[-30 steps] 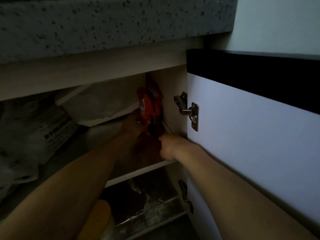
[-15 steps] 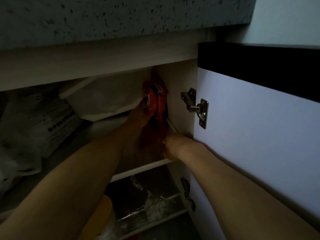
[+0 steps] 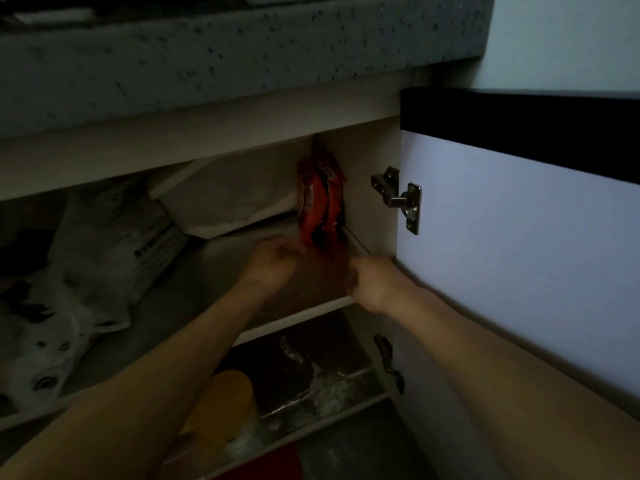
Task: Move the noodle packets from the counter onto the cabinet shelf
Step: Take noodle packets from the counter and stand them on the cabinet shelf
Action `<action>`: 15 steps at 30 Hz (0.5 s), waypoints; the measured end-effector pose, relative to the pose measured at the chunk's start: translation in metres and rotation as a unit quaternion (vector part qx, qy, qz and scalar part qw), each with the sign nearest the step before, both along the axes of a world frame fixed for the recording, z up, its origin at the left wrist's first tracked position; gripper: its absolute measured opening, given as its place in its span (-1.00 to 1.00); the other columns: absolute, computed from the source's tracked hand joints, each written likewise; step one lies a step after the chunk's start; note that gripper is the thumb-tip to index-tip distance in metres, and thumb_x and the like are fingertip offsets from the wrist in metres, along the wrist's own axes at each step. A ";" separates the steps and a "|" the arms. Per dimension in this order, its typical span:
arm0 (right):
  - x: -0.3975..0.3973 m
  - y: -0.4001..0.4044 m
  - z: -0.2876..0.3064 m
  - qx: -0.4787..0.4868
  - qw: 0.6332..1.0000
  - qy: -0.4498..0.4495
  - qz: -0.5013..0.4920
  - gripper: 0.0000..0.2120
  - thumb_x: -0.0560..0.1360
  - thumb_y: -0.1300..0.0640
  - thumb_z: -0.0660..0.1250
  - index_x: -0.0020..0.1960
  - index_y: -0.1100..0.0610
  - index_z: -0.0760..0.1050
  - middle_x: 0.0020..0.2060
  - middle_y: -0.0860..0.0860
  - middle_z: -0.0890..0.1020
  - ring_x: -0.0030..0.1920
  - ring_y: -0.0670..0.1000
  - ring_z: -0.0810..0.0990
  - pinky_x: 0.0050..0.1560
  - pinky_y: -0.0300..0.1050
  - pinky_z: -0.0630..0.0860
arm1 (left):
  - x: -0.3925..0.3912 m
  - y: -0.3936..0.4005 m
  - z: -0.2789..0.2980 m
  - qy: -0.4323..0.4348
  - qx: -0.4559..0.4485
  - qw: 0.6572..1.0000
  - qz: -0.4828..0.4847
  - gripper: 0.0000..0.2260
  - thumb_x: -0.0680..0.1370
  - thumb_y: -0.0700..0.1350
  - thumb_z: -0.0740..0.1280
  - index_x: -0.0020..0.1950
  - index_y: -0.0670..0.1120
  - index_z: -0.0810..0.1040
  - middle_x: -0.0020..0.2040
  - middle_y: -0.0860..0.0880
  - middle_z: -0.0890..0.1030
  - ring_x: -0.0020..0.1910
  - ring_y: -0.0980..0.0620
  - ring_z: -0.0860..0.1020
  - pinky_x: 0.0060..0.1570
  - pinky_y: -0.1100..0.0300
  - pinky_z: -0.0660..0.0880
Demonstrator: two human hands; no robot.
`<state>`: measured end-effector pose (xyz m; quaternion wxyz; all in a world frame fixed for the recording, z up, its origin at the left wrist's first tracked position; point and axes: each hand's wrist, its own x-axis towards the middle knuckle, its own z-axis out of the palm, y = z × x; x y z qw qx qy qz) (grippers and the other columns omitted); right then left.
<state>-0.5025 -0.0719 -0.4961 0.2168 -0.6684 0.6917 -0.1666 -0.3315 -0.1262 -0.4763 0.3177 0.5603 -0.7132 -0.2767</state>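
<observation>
Two red noodle packets (image 3: pixel 320 206) stand upright on the cabinet shelf (image 3: pixel 294 321), pressed against the right inner wall. My left hand (image 3: pixel 273 263) is blurred just below and left of them, its fingers loosely curled and holding nothing, the fingertips close to the packets' lower end. My right hand (image 3: pixel 374 285) rests at the shelf's front right corner with its fingers curled, and nothing shows in it. The packets' bases are hidden in shadow behind my hands.
The white cabinet door (image 3: pixel 519 237) stands open at my right, with a metal hinge (image 3: pixel 401 199). White bags (image 3: pixel 104 258) and a white sack (image 3: pixel 235 199) fill the shelf's left and back. A yellow object (image 3: pixel 225 403) and foil lie below. The speckled counter (image 3: pixel 242 46) overhangs.
My left hand has come down off the packets and drawn back toward me. The packets stay upright against the wall. My right hand has barely moved.
</observation>
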 end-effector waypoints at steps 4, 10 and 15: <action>0.014 0.047 0.021 -0.074 0.996 -0.049 -0.006 -0.65 0.55 0.18 0.32 0.32 0.06 0.47 0.19 0.04 0.54 0.13 0.02 0.56 0.19 -0.03 0.53 | 0.036 0.064 0.023 -0.007 -0.014 0.999 -0.038 -0.90 0.55 -0.19 0.36 -0.04 0.01 0.61 -0.15 0.13 0.63 -0.16 0.20 0.57 -0.16 0.44 0.47; 0.049 0.126 0.089 -0.171 0.983 -0.041 0.054 -0.73 0.54 0.13 0.36 0.24 0.02 0.53 0.08 -0.07 0.61 0.06 -0.11 0.58 0.10 -0.16 0.56 | 0.086 0.165 0.094 -0.066 -0.118 0.989 -0.059 -0.91 0.53 -0.05 0.40 0.00 0.11 0.63 -0.13 0.14 0.67 -0.16 0.25 0.61 -0.17 0.43 0.49; 0.087 0.176 0.168 -0.244 0.964 -0.017 0.102 -0.80 0.54 0.11 0.37 0.16 0.03 0.58 -0.04 -0.10 0.61 0.00 -0.11 0.59 0.05 -0.18 0.57 | 0.138 0.233 0.173 -0.041 -0.179 0.983 -0.019 -0.91 0.53 0.00 0.39 0.01 0.12 0.65 -0.18 0.16 0.67 -0.19 0.28 0.61 -0.18 0.33 0.50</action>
